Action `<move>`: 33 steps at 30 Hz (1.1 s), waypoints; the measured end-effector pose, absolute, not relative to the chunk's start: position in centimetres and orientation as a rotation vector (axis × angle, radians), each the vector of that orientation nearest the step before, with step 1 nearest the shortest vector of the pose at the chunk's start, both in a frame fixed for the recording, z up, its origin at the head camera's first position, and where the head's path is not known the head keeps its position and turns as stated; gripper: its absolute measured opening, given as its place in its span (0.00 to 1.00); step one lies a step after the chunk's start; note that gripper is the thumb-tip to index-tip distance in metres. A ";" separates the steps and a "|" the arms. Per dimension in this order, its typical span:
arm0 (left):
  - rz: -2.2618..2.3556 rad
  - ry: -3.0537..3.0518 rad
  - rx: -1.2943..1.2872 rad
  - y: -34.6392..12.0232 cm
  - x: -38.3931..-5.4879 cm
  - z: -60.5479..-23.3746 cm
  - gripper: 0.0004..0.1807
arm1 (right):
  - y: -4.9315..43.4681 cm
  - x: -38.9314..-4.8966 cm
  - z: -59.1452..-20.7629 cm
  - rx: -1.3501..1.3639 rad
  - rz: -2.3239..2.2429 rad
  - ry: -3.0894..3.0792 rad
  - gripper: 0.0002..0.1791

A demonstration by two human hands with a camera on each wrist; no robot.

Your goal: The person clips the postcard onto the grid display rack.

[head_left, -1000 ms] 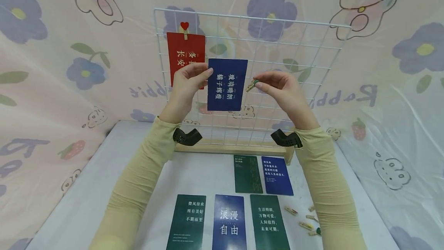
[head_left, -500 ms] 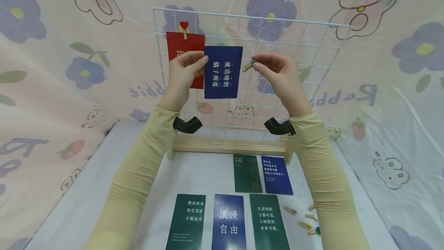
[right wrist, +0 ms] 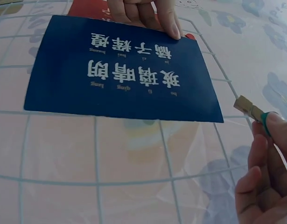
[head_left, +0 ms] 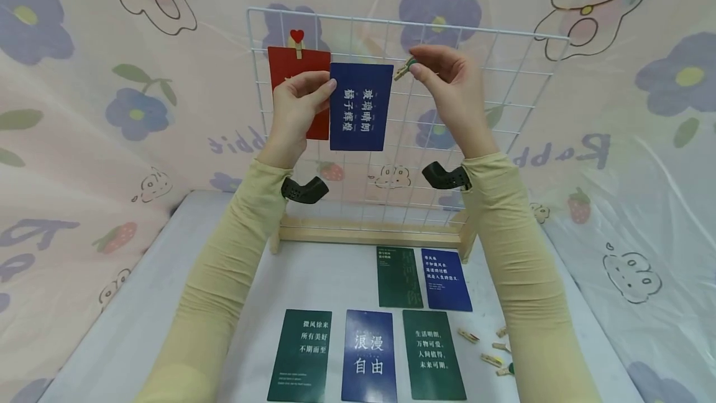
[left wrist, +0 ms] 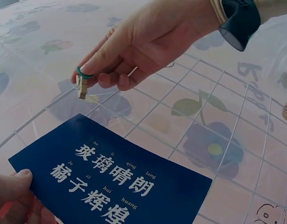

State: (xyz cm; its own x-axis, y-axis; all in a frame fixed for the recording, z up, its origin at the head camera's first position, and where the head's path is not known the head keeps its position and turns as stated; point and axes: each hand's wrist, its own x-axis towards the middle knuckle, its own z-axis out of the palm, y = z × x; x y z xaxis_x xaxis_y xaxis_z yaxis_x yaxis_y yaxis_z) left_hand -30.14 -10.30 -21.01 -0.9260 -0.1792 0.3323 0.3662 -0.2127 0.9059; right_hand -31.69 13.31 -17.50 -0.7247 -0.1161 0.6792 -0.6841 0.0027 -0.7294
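Note:
My left hand pinches the left edge of a blue card with white characters, held upright in front of a white wire grid. Between right thumb and fingers, my right hand pinches a small wooden clothespin with a green ornament. In the right wrist view, the clothespin is apart from the card. Behind my left hand, a red card hangs on the grid, fixed by a clothespin with a red heart; part of that card is hidden.
Green and blue cards lie on the white table, among them a blue one at the front. Several loose clothespins lie by the right forearm. The grid stands in a wooden base before a patterned cloth.
Both hands have risen along the grid, my left carrying the blue card and my right the clothespin. The card now sits higher, beside the red card.

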 end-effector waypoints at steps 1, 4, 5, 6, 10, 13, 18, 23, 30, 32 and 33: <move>-2.196 -1.700 -0.219 -10.3 -30.2 -21.0 0.10 | 13.2 -31.7 -17.2 0.818 1.750 -1.864 0.11; -2.197 -1.690 -0.222 -10.2 -30.2 -20.8 0.10 | 12.8 -31.8 -16.3 0.791 1.719 -1.892 0.10; -2.199 -1.685 -0.223 -10.1 -30.2 -20.7 0.10 | 12.6 -31.8 -16.1 0.786 1.708 -1.901 0.10; -2.199 -1.683 -0.221 -10.0 -30.2 -20.7 0.10 | 12.4 -31.8 -15.8 0.778 1.702 -1.906 0.09; -2.198 -1.682 -0.211 -9.8 -30.2 -20.6 0.10 | 11.6 -31.2 -15.1 0.766 1.691 -1.909 0.09; -2.193 -1.684 -0.206 -9.6 -30.3 -20.7 0.10 | 11.0 -30.4 -14.7 0.756 1.663 -1.929 0.09; -2.183 -1.669 -0.222 -9.4 -30.4 -20.5 0.10 | 10.0 -30.0 -14.1 0.767 1.567 -1.949 0.09; -2.199 -1.676 -0.207 -9.3 -30.6 -20.2 0.10 | 9.2 -30.3 -14.0 0.728 1.443 -1.952 0.08; -2.196 -1.672 -0.199 -9.5 -30.7 -20.1 0.11 | 8.0 -30.0 -14.0 0.663 1.311 -1.982 0.09; -2.195 -1.674 -0.196 -9.6 -30.7 -20.2 0.11 | 7.7 -29.8 -14.0 0.657 1.298 -1.996 0.09; -2.190 -1.676 -0.195 -9.6 -30.7 -20.2 0.11 | 7.6 -29.7 -14.1 0.657 1.296 -2.001 0.09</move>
